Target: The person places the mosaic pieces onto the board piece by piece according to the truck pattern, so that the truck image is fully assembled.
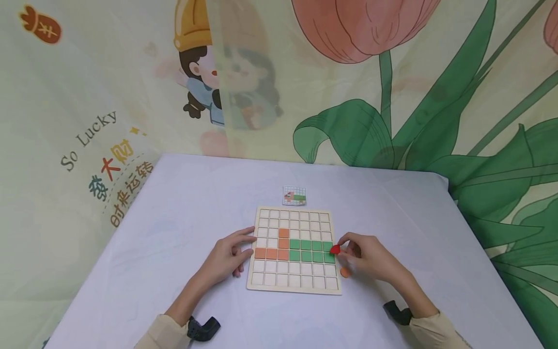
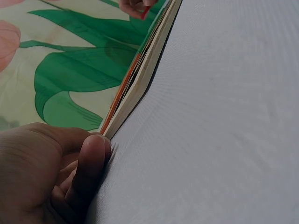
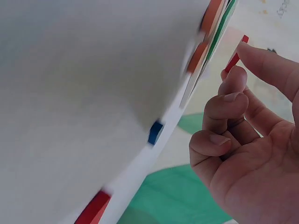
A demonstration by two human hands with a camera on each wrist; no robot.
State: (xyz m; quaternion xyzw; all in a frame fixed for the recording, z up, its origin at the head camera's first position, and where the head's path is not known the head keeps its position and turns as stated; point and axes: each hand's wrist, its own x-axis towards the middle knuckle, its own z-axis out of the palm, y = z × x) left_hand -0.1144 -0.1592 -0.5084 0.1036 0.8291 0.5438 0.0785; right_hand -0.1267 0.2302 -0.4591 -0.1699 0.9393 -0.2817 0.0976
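Observation:
A square wooden grid board (image 1: 295,281) lies on the table, with orange tiles (image 1: 271,254) and two rows of green tiles (image 1: 306,256) in some of its cells. Against its left edge rest the extended fingertips of my left hand (image 1: 223,257); the left wrist view shows the thumb (image 2: 92,151) touching that edge. At the board's right edge, my right hand (image 1: 370,254) pinches a small red piece (image 1: 334,249) between thumb and finger, just over the last green tiles. The right wrist view shows this red piece (image 3: 237,53) edge-on, other fingers curled below.
An orange rounded piece (image 1: 345,272) lies beside the board, near my right hand. Behind the board is a small picture card (image 1: 294,196) with a gridded pattern. A blue piece (image 3: 155,132) and another red piece (image 3: 93,207) lie on the white tablecloth (image 1: 196,194).

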